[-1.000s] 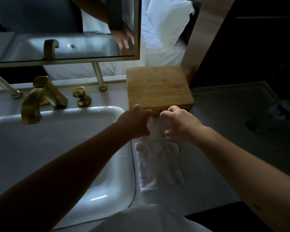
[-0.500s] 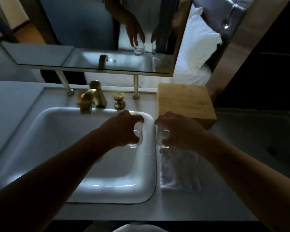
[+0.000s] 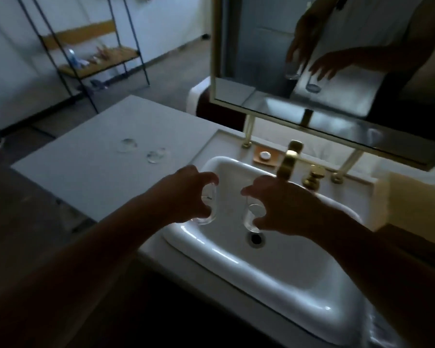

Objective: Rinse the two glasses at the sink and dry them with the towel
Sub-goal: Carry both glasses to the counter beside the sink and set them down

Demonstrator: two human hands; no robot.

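Each hand grips a glass over the sink [image 3: 299,292] — left hand [image 3: 183,197] on the left glass [image 3: 207,207], right hand [image 3: 284,207] on the right glass [image 3: 251,217].

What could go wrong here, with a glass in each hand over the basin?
Both hands are full, left hand and right hand, so working the brass tap may mean an awkward one-handed shuffle. The two glasses hang close together over the hard sink and could knock or slip.

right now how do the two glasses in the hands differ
The left glass hangs over the sink's left rim; the right glass hangs over the basin, just above the drain. The left hand grips one, the right hand the other. Both are clear and held off the sink.
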